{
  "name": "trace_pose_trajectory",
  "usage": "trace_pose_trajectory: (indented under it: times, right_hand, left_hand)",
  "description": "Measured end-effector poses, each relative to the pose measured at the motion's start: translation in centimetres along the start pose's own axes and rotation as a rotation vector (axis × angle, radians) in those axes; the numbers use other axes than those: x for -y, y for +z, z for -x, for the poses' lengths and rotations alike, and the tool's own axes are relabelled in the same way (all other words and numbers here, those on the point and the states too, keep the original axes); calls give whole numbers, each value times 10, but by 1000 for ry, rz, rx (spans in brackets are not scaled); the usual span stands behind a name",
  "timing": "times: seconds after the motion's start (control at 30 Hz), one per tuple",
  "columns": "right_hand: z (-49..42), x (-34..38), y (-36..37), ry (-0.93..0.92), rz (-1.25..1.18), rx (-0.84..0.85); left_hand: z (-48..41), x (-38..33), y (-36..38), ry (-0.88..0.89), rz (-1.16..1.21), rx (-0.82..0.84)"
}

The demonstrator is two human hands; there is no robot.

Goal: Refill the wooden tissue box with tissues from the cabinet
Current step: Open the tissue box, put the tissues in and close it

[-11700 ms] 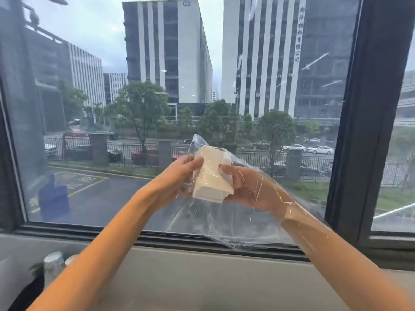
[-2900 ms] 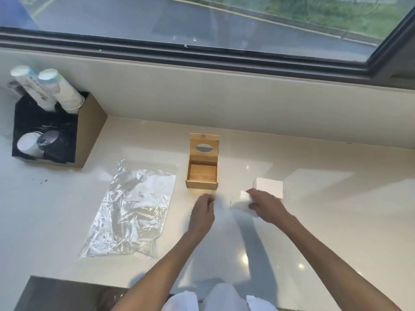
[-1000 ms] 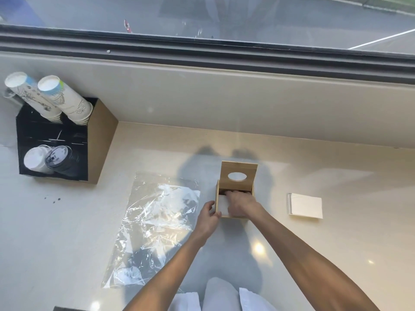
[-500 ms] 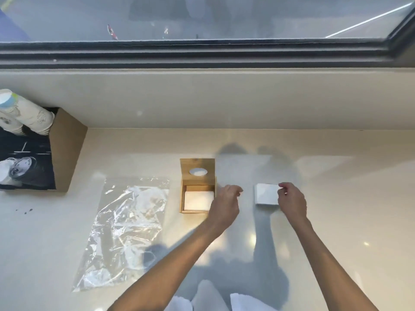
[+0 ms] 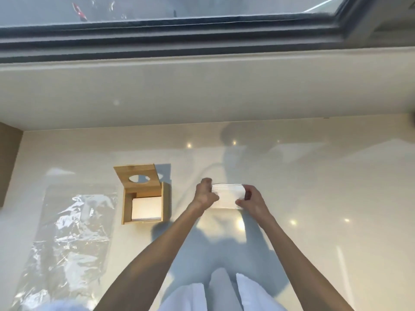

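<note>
Hands, left (image 5: 205, 194) and right (image 5: 251, 199), grip a white tissue stack (image 5: 228, 195) by its ends, long axis running left-right.

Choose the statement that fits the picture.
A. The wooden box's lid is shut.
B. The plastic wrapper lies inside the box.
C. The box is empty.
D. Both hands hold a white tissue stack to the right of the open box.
D: the left hand and right hand hold the tissue stack right of the open wooden box, which already holds tissues.
</note>
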State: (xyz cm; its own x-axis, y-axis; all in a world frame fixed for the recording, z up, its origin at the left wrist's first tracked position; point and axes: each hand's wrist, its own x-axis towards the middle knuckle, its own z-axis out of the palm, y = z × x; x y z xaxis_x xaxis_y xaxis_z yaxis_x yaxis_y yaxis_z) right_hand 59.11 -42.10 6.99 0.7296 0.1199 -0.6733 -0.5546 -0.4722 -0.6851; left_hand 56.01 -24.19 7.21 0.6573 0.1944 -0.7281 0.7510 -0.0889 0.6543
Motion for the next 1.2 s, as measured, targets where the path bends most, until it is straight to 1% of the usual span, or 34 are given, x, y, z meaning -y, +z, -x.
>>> trace_pose_trajectory:
  times: [0.07, 0.13, 0.17, 0.23, 0.33, 0.47, 0.57, 0.7, 0.8, 0.9, 0.93, 0.97, 1.0, 1.03, 1.1, 1.13, 1.17, 1.2]
  right_hand:
    - [7, -12, -1, -196, 60, -37]
    - [15, -31, -2, -348, 150, -19]
    - [18, -38, -2, -389, 178, 2]
    - [25, -46, -4, -444, 236, 27]
    - [31, -46, 0, -526, 407, -11]
    - [29, -34, 6, -730, 639, -140]
    - [30, -22, 12, -743, 740, -167]
    - [28, -14, 21, -849, 897, -185]
    - [25, -12, 24, -855, 942, -198]
    - [32, -5, 28, -882, 1051, -83]
    - [34, 3, 25, -852, 1088, -32]
    - [35, 17, 22, -779, 1111, 3]
    - [34, 32, 18, -666, 1106, 15]
    - [32, 47, 14, -551, 1080, -12]
    - [31, 77, 10, -344, 963, -16]
    - [33, 95, 13, -280, 847, 22]
    - [36, 113, 21, -244, 695, 86]
    - [42, 130, 33, -237, 535, 168]
  left_hand:
    - [8, 4, 1, 163, -107, -16]
    - [18, 18, 6, 320, -256, -77]
    - [25, 26, 8, 376, -314, -87]
    - [36, 42, 8, 463, -352, -70]
    - [46, 50, 4, 526, -394, -6]
    - [42, 45, -6, 566, -470, -53]
    - [38, 45, -13, 611, -543, -37]
    - [40, 51, -16, 627, -572, -11]
    - [39, 53, -19, 601, -552, -21]
    - [39, 55, -22, 614, -539, 4]
    - [42, 56, -25, 617, -535, 4]
    - [46, 55, -30, 632, -534, -22]
    - [51, 54, -38, 658, -524, -73]
    - [57, 54, -49, 693, -503, -143]
    - [73, 56, -79, 794, -442, -329]
    - [82, 59, -96, 825, -417, -436]
    - [91, 63, -114, 815, -386, -540]
    - [97, 68, -132, 758, -345, -634]
